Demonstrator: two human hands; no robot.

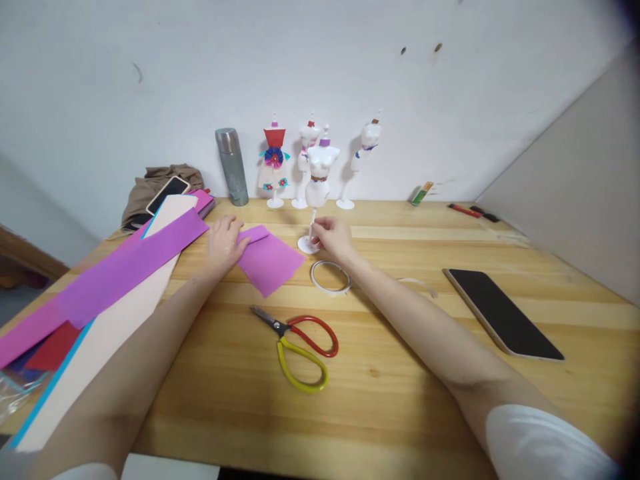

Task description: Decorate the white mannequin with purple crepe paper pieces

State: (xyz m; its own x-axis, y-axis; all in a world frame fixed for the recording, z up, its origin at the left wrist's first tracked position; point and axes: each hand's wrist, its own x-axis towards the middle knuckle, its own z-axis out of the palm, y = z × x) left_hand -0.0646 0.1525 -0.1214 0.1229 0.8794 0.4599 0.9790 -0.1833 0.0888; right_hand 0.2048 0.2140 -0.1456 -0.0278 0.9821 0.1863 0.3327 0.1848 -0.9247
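My right hand (334, 239) pinches the thin pole of a small white dress-form mannequin (320, 165), low down near its round base. The mannequin stands upright, with a purple band at its neck and a brown band at its waist. My left hand (225, 241) lies on the table with fingers apart, its thumb side touching a purple piece of crepe paper (273, 260) with a folded top edge. A white ring (330, 279) lies just in front of the mannequin's base. Nearer to me are scissors (281, 328) with one red and one yellow handle, their blades slightly apart.
Three more mannequins, one in a red top (275, 138), stand by the wall beside a grey thermos (232, 167). At left are stacked paper strips (135, 267) and a phone (169, 193). A large phone (503, 312) lies right; a red pen (465, 211) is farther back.
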